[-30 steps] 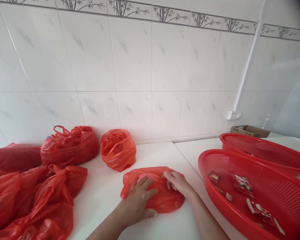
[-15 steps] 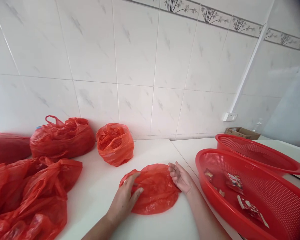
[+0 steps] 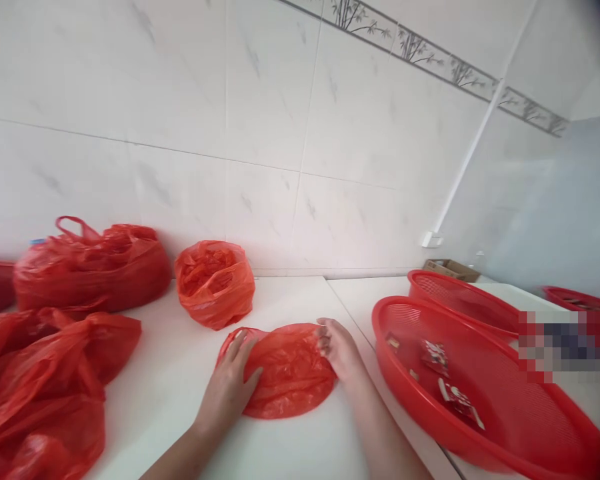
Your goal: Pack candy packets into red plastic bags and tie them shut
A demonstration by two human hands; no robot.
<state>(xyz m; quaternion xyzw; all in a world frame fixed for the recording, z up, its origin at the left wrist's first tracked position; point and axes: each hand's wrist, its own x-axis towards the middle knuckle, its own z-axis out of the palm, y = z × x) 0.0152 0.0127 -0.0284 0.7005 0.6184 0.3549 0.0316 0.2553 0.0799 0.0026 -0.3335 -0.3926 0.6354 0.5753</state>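
A red plastic bag (image 3: pixel 290 373) lies spread and wrinkled on the white table in front of me. My left hand (image 3: pixel 230 377) rests over its left edge, fingers stretched and thumb apart, so it is open. At the bag's right edge is my right hand (image 3: pixel 343 350), its fingers loosely bent with a gap between them. The right fingertips meet the bag's rim; I see no firm grip there. Behind the spread bag stands a rounded, open-topped red plastic bag (image 3: pixel 217 287) with crumpled red plastic inside.
On the right, a red perforated basket (image 3: pixel 390 373) holds several small wrapped packets; another red basket (image 3: pixel 430 287) sits behind it. Filled red bags (image 3: pixel 95 273) and a heap of red plastic (image 3: pixel 45 380) occupy the left. A cardboard box (image 3: pixel 450 269) stands by the tiled wall.
My view has turned slightly, shifting most things leftward. My left hand lies flatter on the bag. My right hand has rolled inward, its fingers more bent at the bag's edge.
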